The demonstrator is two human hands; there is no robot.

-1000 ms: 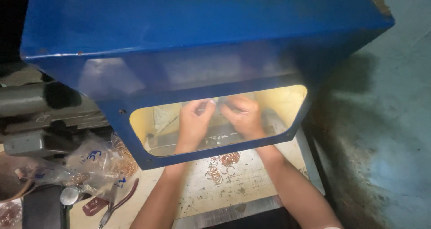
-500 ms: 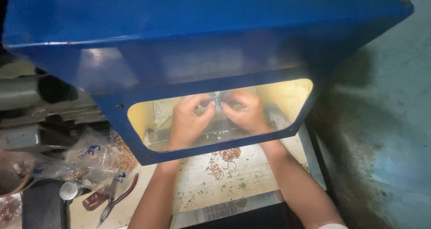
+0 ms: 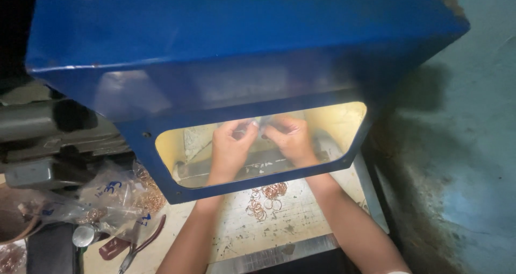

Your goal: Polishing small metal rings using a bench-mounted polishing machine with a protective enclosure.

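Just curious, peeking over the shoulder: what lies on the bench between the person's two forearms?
In the head view, a small heap of thin copper-coloured wire rings lies on the pale, scuffed bench top between the forearms.

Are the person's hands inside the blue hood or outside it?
Inside: both the left hand and right hand show through the blue hood's window.

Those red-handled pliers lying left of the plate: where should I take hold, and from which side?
Judging by their pose, grip the pliers by the paired red handles, coming from above. The handles splay toward the upper right; the metal nose points lower left, near a clear bag of rings.
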